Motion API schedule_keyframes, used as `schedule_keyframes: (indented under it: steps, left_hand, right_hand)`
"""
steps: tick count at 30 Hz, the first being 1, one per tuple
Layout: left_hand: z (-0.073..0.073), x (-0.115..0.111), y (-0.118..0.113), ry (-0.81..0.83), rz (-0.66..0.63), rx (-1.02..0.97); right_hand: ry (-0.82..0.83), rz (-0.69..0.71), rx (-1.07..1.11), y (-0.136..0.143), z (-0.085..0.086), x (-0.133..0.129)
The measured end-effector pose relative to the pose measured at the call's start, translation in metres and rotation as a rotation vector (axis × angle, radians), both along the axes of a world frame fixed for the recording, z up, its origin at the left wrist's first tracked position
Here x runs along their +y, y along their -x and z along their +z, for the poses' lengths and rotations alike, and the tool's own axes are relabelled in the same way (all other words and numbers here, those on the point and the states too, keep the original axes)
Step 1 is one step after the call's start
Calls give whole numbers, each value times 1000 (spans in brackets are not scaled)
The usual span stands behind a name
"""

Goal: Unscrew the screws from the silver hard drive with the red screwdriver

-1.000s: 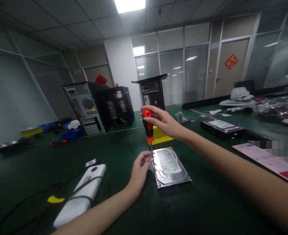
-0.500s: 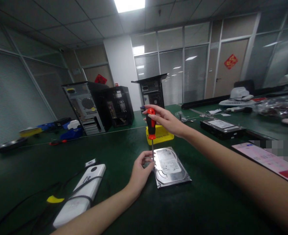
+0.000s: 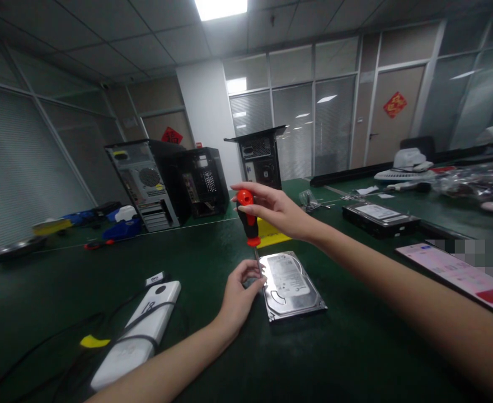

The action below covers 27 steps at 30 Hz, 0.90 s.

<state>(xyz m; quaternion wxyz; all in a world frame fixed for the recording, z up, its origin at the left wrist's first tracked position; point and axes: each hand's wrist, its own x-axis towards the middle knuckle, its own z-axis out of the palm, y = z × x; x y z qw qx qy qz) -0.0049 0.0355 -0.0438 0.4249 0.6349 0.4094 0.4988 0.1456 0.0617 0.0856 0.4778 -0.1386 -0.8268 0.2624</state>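
Observation:
A silver hard drive (image 3: 293, 288) lies flat on the green table, label side up. My right hand (image 3: 280, 208) is closed around the red and black handle of a screwdriver (image 3: 250, 221), which leans with its top to the left. Its shaft runs down to the drive's left edge. There my left hand (image 3: 241, 285) pinches the lower shaft between thumb and fingers, close against the drive. The fingertips hide the screwdriver's tip. Behind the drive is a yellow tray (image 3: 275, 232), partly covered by my right hand and the handle.
A white power strip (image 3: 141, 333) wrapped in black cable lies at left. Computer cases (image 3: 148, 184) stand at the back. A second hard drive (image 3: 378, 219) and a pink-screened phone (image 3: 456, 271) are at right, with plastic bags (image 3: 473, 182) beyond.
The screwdriver's handle has tipped to the left, and my right hand has shifted left with it. My left hand and the hard drive have stayed nearly in place.

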Motion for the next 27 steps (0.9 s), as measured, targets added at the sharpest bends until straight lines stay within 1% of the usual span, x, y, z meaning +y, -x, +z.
schedule_keyframes:
  steps: [4, 9, 11, 13, 16, 18, 23, 27]
  left_hand:
    - [1, 0, -1, 11, -1, -22]
    - [0, 2, 0, 75, 4, -139]
    - [-2, 4, 2, 87, 27, -184]
    - [-4, 6, 3, 91, 78, -208]
    - [-6, 8, 4, 92, 158, -190]
    - [-6, 8, 4, 86, 178, -170]
    - [-4, 6, 2, 84, 170, -162]
    - [-3, 6, 2, 77, 156, -146]
  right_hand:
    - [-22, -11, -34, 2, 0, -3]
    - [-14, -18, -24, 1, -2, 3]
    - [-9, -12, -17, 0, -3, 4]
    - [11, -3, -15, 0, -2, 4]
    - [35, 8, -12, -1, -1, 3]
    - [26, 3, -7, -1, -1, 3]
    - [5, -7, 8, -1, -1, 4]
    - [-28, -47, 6, -1, 0, 4]
